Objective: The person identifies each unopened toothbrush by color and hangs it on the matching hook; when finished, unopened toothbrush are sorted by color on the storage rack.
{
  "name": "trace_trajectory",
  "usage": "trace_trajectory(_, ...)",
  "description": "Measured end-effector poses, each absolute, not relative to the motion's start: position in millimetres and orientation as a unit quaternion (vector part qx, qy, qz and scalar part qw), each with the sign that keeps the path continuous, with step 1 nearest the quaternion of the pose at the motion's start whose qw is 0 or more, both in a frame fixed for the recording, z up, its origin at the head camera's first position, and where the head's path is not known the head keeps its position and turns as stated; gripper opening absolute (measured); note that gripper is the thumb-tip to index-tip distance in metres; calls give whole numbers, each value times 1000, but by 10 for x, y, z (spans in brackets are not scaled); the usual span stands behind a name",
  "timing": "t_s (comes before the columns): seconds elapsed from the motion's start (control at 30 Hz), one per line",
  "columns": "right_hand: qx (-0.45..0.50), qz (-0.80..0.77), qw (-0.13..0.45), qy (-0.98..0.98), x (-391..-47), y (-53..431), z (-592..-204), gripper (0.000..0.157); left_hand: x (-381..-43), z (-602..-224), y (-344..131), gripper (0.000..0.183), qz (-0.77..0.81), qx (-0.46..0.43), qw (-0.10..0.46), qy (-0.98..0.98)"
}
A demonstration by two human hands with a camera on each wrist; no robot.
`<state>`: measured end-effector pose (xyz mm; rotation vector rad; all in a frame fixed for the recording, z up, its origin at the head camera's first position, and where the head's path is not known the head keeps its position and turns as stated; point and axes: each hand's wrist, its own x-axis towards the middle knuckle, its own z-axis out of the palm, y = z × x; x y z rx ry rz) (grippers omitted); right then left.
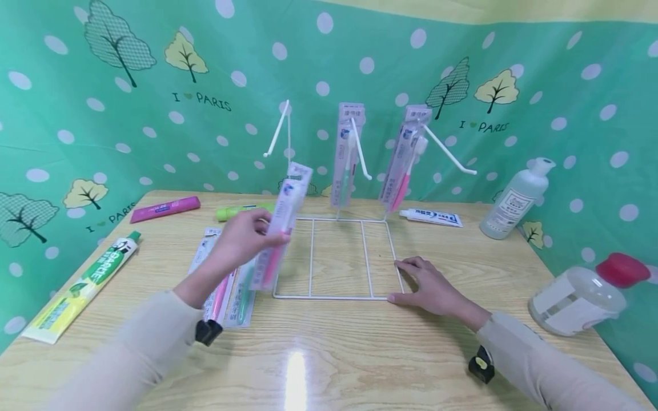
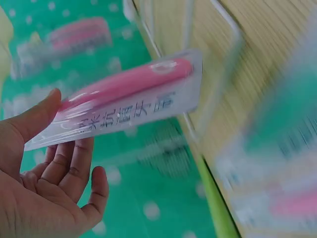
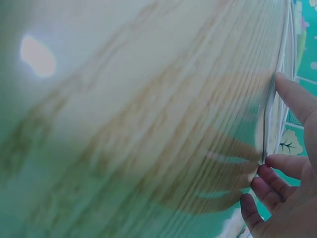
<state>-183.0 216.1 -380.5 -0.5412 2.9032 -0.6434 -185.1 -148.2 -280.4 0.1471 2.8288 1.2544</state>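
Observation:
My left hand (image 1: 244, 235) pinches a packaged pink toothbrush (image 1: 280, 234) between thumb and fingers, raised and tilted before the left side of a white wire display rack (image 1: 336, 298). In the left wrist view, the pink handle shows through its clear pack above the curled lower fingers. The rack's left hook (image 1: 277, 128) is bare; packaged toothbrushes hang at the middle hook (image 1: 360, 148) and the right hook (image 1: 444, 148). My right hand (image 1: 429, 285) rests at the base's front right corner, thumb and fingertips apart and touching the wire. Other packaged toothbrushes (image 1: 239, 302) lie beneath my left forearm.
A Darlie toothpaste tube (image 1: 84, 288) and a magenta tube (image 1: 165, 209) lie at left, a green tube (image 1: 241, 211) behind my left hand. Behind the base's right side lies a white-and-blue tube (image 1: 434, 217). A pump-less clear bottle (image 1: 516, 200) and a red-lidded jar (image 1: 578, 299) stand at right.

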Motion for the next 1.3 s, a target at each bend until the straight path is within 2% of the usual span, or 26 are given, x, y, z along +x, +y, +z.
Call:
trace_trajectory(0.23,-182,-207,57,960,-1846,2181,-3805,88,-1850,-2845,-767,27,471,104,38,875)
trace_trajectory(0.53,-194,-213,42,957,-1846,2209,-3782,86,-1808,-2903,-52,20,530,205,42,822)
trace_trajectory(0.8,-242,-305,28,921,-1879,2219,-3796,92,-1703,-2774,241,14,582,260,47,769)
trace_trajectory(0.93,-257,-312,11,914,-1868,2226,-3803,85,-1676,-2701,342,13,606,274,37,746)
trace_trajectory(1.1,-261,-319,6,911,-1849,2229,-3797,87,-1677,-2641,445,12,619,272,20,737)
trace_trajectory(1.3,-265,-311,7,913,-1816,2228,-3780,80,-1702,-2629,542,13,629,250,14,736)
